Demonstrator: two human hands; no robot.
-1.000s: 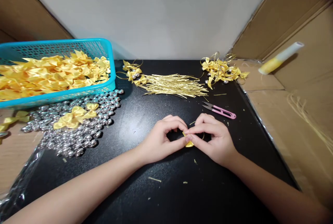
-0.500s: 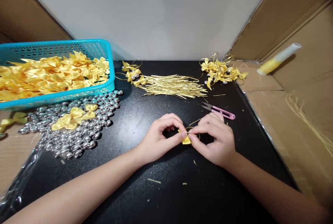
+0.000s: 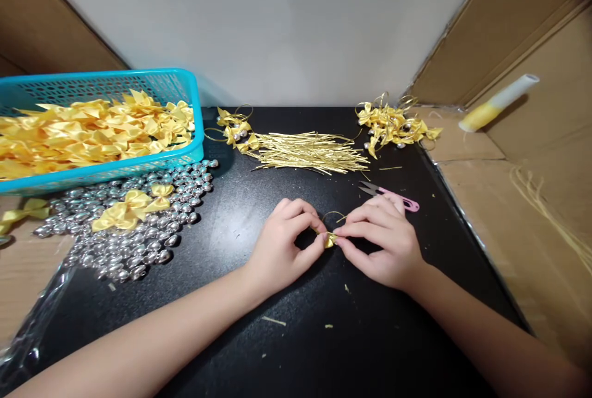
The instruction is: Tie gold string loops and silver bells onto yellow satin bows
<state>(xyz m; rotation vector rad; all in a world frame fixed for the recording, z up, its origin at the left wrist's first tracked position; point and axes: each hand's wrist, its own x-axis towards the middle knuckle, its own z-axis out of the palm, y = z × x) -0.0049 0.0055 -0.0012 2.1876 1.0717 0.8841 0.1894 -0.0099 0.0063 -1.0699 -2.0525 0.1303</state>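
Observation:
Between my fingertips, over the middle of the black table, is a small yellow ribbon bow (image 3: 330, 240), mostly hidden by the fingers. A thin gold cord (image 3: 332, 213) arcs up in a loop behind it. My left hand (image 3: 289, 237) pinches the bow from the left, thumb against index finger. My right hand (image 3: 382, 237) pinches at the bow's right side, where the cord meets it; exactly what lies in that pinch is hard to see. Pink thread snips (image 3: 402, 202) lie just behind my right hand, partly covered by it.
A blue basket (image 3: 200, 120) full of yellow bows stands at the back left. Silver beads (image 3: 124, 256) spread before it, with loose bows (image 3: 127, 210) on top. Gold cord pieces (image 3: 309, 152) lie at centre back, bows with cords (image 3: 393, 123) at back right. Cardboard borders the table.
My fingertips have closed further over the bow, so less of it shows. The cord loop now stands up behind the bow. My right hand's fingers have shifted slightly.

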